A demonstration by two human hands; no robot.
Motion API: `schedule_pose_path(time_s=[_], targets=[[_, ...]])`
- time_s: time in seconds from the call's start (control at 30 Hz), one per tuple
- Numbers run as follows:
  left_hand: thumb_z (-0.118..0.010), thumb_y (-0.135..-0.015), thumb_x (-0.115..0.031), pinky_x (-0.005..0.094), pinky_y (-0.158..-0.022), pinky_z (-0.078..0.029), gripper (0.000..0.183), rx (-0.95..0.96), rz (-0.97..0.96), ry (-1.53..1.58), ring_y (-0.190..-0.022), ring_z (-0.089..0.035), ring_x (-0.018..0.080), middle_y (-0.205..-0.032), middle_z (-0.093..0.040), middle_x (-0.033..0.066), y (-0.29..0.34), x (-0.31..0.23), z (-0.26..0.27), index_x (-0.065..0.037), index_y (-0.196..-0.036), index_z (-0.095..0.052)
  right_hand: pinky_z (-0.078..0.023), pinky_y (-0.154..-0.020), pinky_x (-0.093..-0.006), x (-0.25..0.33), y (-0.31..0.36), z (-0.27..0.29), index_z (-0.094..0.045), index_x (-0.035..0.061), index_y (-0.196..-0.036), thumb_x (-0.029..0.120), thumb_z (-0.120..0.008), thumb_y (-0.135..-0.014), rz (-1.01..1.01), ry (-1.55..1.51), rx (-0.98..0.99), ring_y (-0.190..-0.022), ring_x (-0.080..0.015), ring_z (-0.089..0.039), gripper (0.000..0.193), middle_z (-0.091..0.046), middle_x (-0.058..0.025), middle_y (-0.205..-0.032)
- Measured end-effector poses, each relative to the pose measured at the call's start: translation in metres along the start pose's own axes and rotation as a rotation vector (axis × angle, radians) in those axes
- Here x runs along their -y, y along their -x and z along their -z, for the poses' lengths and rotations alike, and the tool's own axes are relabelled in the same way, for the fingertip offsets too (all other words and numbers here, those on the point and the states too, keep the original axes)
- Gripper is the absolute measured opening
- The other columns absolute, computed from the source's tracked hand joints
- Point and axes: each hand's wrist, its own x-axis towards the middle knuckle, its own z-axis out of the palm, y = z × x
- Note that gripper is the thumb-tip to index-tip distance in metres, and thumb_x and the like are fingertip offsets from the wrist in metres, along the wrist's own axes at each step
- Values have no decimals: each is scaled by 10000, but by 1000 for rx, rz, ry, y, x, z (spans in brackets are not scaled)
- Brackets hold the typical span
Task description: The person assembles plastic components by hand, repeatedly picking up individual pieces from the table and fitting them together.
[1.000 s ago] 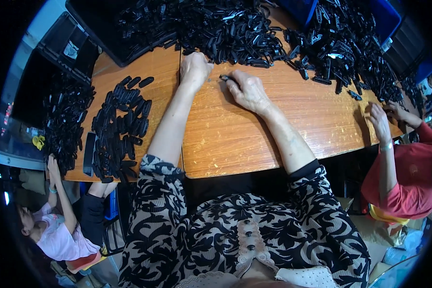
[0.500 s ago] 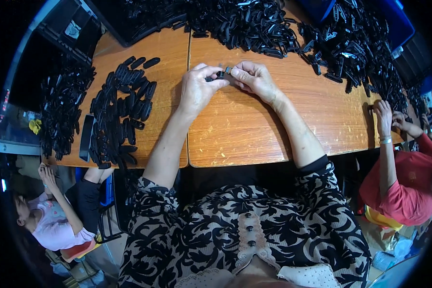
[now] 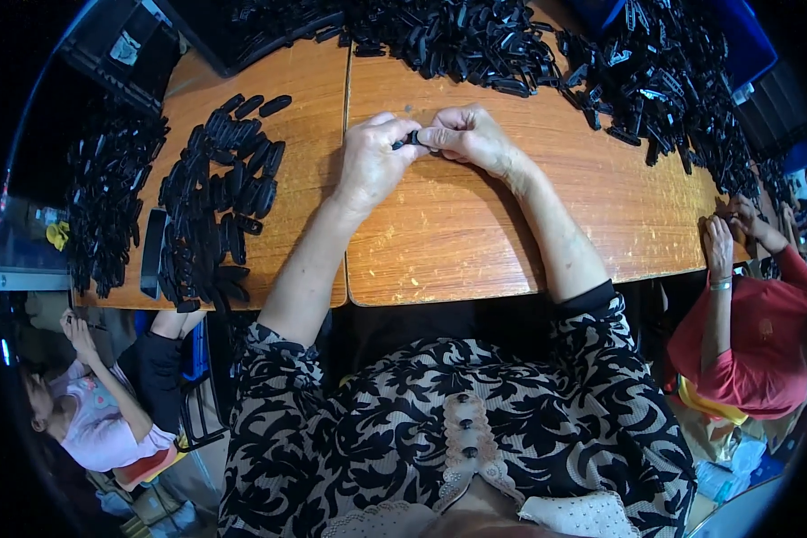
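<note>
My left hand (image 3: 372, 163) and my right hand (image 3: 477, 141) meet over the wooden table, fingertips almost touching. Between them is a small black plastic part (image 3: 412, 138), pinched by the thumb and fingers of both hands. Most of it is hidden by the fingers, so its full shape cannot be made out. To the left of my left hand lies a heap of long, rounded black plastic pieces (image 3: 262, 194). Beyond both hands spreads a larger heap of similar black pieces (image 3: 462, 54).
The wooden table (image 3: 448, 233) has a seam near my left forearm. More black parts (image 3: 108, 202) line its left side, and slotted black parts (image 3: 659, 90) cover the far right. A black crate (image 3: 227, 65) and a blue bin (image 3: 742, 49) stand beyond. Co-workers' hands (image 3: 719, 247) work at right; another person (image 3: 108, 408) sits left.
My right hand has come closer to my left, closing the small gap between the fingertips. The view has shifted slightly. The co-worker's hand at right has moved lower.
</note>
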Motion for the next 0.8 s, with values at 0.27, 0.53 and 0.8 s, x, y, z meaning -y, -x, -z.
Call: schedule_pose_path(time_s=[0.27, 0.53, 0.8], targets=[[-807, -695, -18, 284, -651, -508, 264, 47, 71, 146, -714, -653, 181, -795, -680, 103, 0, 0, 11, -12, -948, -732, -445, -592, -255, -1, 2, -17, -670, 23, -926, 326, -704, -890, 47, 49, -164, -661, -91, -536, 308, -626, -16, -758], [-798, -723, -14, 242, -638, -479, 284, 280, 190, 338, -723, -602, 101, -792, -642, 23, -8, -23, 25, -53, -999, -744, -439, -603, -235, -10, 11, 6, -663, 33, -874, 365, -700, -901, 173, -87, 146, -659, -81, -533, 336, -608, -12, -726], [-798, -725, -33, 268, -662, -486, 290, 201, 54, 212, -743, -620, 144, -840, -669, 68, -8, -9, 18, -30, -1006, -726, -372, -506, -315, -12, 0, -13, -629, 40, -650, 413, -722, -864, 156, 117, -200, -560, -108, -463, 439, -530, -27, -558]])
